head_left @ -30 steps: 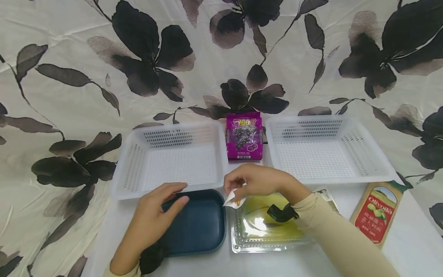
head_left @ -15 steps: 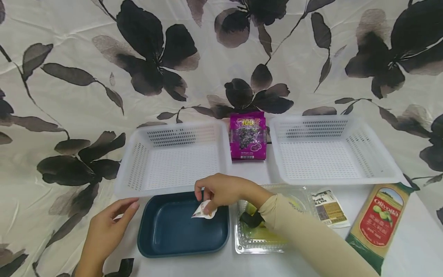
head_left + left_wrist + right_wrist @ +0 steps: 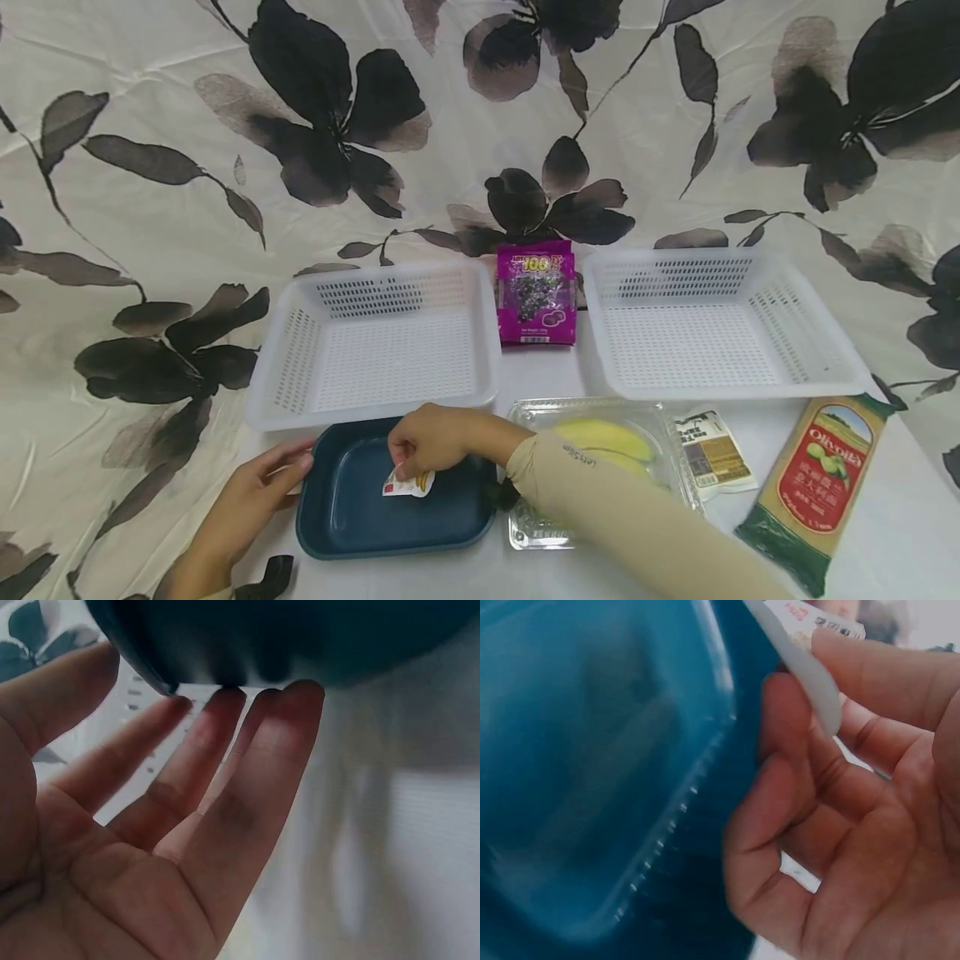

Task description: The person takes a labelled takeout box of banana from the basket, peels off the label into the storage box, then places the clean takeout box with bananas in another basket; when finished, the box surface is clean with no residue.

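Note:
A dark blue tray lies near the table's front edge. Over it, my right hand pinches a small white sticker label; the right wrist view shows the label between thumb and fingers above the tray. My left hand rests with straight fingers against the tray's left rim; in the left wrist view the fingertips touch the tray's underside edge. A clear plastic clamshell with yellow bananas sits right of the tray, partly hidden by my right sleeve.
Two white perforated baskets stand behind, with a purple snack packet between them. A small white packet and a green-red Olivoila packet lie at the right. Flowered cloth covers the backdrop.
My right hand carried the label from the clamshell leftward over the blue tray and lower. My left hand came off the tray's inside and moved to its left rim.

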Motion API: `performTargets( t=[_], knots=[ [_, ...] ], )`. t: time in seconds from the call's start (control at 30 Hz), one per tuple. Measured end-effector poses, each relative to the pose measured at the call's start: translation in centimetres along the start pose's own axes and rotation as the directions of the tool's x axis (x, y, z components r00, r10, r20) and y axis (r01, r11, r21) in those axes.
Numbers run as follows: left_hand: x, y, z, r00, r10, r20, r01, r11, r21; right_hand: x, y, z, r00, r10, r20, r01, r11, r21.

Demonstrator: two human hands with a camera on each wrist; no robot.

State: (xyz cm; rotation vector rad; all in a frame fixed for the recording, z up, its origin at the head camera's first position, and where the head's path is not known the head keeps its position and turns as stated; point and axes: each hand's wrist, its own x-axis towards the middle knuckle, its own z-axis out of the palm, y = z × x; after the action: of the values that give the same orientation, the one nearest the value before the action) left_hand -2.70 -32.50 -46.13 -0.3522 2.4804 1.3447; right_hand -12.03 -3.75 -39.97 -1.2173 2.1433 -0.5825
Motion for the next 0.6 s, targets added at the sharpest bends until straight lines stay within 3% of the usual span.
performTargets(
  t=[0.13,0.27,0.47,0.6],
  knots=[
    [1.0,-1.1,-0.2,0.999,0.015,0.048,-0.012,0.997,-0.075,1.0,-0.1,0.8,0.997,0.043,0.056,-0.042,0.999,-0.018],
    [2.1,-2.2,-0.3,0.989,0.094,0.11,-0.073,0.981,-0.181,1.9,0.2,1.6,0.993,0.081,0.088,-0.078,0.996,-0.032],
    [3.6,-4.1,-1.0,0.939,0.292,0.179,-0.243,0.936,-0.254,3.2,0.7,2.8,0.986,0.116,0.116,-0.109,0.992,-0.065],
    [4.3,-4.7,-1.3,0.911,0.358,0.204,-0.284,0.904,-0.32,3.8,0.6,3.1,0.98,0.14,0.14,-0.127,0.987,-0.1]
  ],
)
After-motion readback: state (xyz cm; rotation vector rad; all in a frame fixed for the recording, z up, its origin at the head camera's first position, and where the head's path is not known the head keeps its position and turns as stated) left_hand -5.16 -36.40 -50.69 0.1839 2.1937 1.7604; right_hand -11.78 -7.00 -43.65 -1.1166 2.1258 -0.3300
